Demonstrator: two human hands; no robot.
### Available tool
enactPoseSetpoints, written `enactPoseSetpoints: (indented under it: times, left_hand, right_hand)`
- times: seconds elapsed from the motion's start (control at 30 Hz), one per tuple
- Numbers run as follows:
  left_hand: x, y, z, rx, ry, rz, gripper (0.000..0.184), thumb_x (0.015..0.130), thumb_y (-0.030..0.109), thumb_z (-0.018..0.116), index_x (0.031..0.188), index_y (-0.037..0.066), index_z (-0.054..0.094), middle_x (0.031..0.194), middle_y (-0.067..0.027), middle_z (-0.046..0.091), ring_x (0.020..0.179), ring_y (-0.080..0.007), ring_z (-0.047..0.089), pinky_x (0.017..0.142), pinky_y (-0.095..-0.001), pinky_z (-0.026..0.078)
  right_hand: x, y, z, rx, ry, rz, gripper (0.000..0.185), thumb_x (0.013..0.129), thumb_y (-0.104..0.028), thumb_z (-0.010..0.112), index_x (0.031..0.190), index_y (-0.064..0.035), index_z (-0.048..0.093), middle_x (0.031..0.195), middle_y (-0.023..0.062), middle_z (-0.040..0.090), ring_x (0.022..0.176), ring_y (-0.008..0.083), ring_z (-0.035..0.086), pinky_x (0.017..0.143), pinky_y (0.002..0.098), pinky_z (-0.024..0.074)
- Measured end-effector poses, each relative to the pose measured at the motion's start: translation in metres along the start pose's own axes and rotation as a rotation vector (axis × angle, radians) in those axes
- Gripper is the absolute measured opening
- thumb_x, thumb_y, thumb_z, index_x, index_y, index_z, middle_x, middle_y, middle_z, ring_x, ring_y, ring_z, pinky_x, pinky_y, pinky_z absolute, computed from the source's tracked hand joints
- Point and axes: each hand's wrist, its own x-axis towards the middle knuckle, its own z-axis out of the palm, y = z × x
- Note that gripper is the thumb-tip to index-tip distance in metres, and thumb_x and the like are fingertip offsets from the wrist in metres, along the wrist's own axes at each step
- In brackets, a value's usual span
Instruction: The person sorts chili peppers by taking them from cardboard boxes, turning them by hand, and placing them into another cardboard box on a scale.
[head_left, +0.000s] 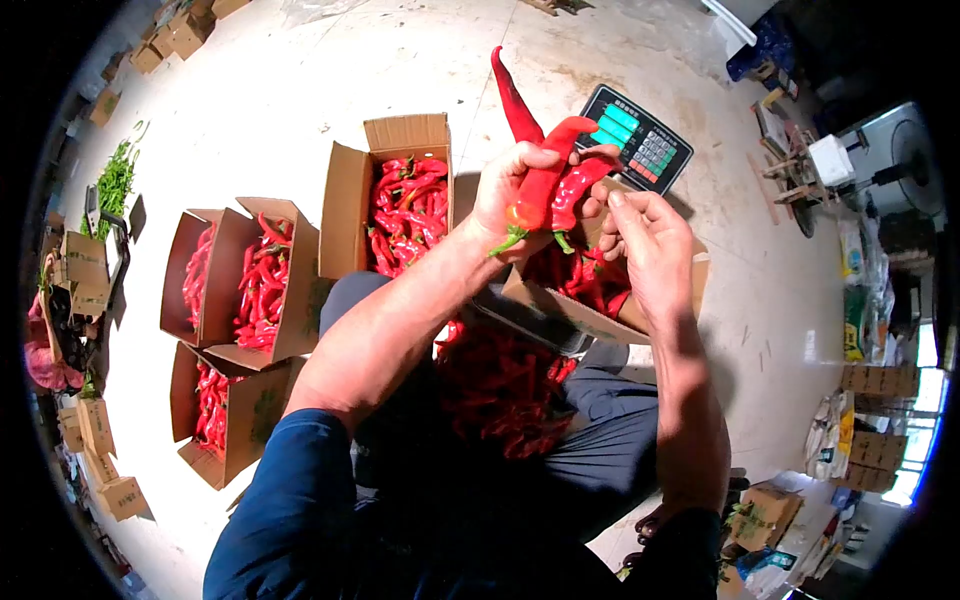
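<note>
My left hand (503, 192) is closed around several long red peppers (541, 182), held up over an open cardboard box. One pepper points away from me, and green stems hang below the hand. Close beside them is my right hand (648, 235), its thumb and fingers pinched together; whether anything small is between them I cannot make out. Beneath the hands, the cardboard box (600, 322) has red peppers (578, 276) inside. A heap of red peppers (500, 385) lies between my legs, partly in shadow.
A scale display (640, 138) with lit green readouts stands just beyond the hands. To the left are open cardboard boxes (341, 212) of red peppers. Green peppers (117, 185) lie farther left. A fan (912, 165) and stacked cartons (880, 450) are at the right.
</note>
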Motion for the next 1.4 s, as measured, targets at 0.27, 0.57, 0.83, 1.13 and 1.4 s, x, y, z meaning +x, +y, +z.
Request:
enactPoseSetpoints:
  times: [0.27, 0.57, 0.83, 1.13, 1.4]
  left_hand:
    - [0.0, -0.011, -0.001, -0.049, 0.146, 0.055, 0.024, 0.075, 0.014, 0.058, 0.092, -0.002, 0.058, 0.14, -0.0214, 0.05, 0.106, -0.0344, 0.062, 0.097, -0.0462, 0.049]
    - [0.0, -0.009, 0.004, -0.134, 0.166, -0.047, 0.027, 0.073, 0.012, 0.057, 0.097, -0.002, 0.058, 0.132, -0.0262, 0.053, 0.119, -0.0412, 0.055, 0.105, -0.052, 0.041]
    - [-0.006, 0.002, 0.0, 0.066, 0.096, -0.179, 0.037, 0.077, 0.012, 0.056, 0.111, -0.004, 0.055, 0.124, -0.0194, 0.057, 0.111, -0.0323, 0.059, 0.104, -0.0435, 0.044]
    - [-0.006, 0.002, 0.011, 0.047, -0.105, -0.145, 0.024, 0.073, 0.01, 0.059, 0.091, -0.006, 0.061, 0.131, -0.0228, 0.055, 0.11, -0.0323, 0.056, 0.105, -0.0438, 0.041]
    - [-0.001, 0.013, 0.005, 0.057, -0.126, -0.035, 0.02, 0.072, 0.009, 0.061, 0.089, 0.001, 0.068, 0.105, -0.0098, 0.071, 0.138, -0.0351, 0.04, 0.107, -0.0528, 0.038]
  right_hand:
    - [-0.007, 0.011, 0.028, 0.002, 0.077, -0.187, 0.023, 0.091, -0.011, 0.071, 0.102, 0.0045, 0.058, 0.088, 0.0078, 0.065, 0.076, 0.0086, 0.06, 0.069, 0.0237, 0.0507]
    - [0.004, 0.002, 0.014, 0.301, 0.065, 0.121, 0.032, 0.096, -0.016, 0.046, 0.117, 0.0028, 0.06, 0.079, 0.0081, 0.063, 0.063, 0.0148, 0.06, 0.06, 0.0278, 0.0494]
    - [0.007, -0.002, -0.005, 0.992, -0.688, 0.278, 0.058, 0.101, -0.045, 0.029, 0.109, 0.0044, 0.057, 0.047, 0.002, 0.041, 0.028, 0.0149, 0.032, 0.033, 0.0305, 0.0294]
    - [0.002, -0.002, -0.004, 1.111, -0.686, 0.284, 0.055, 0.098, -0.046, 0.035, 0.103, 0.0025, 0.061, 0.055, 0.005, 0.047, 0.033, 0.0154, 0.038, 0.037, 0.0293, 0.0315]
    - [0.004, 0.001, -0.015, 0.891, -0.336, 0.289, 0.045, 0.096, -0.032, 0.037, 0.114, 0.0039, 0.056, 0.06, 0.0026, 0.045, 0.035, 0.0124, 0.037, 0.037, 0.0277, 0.0315]
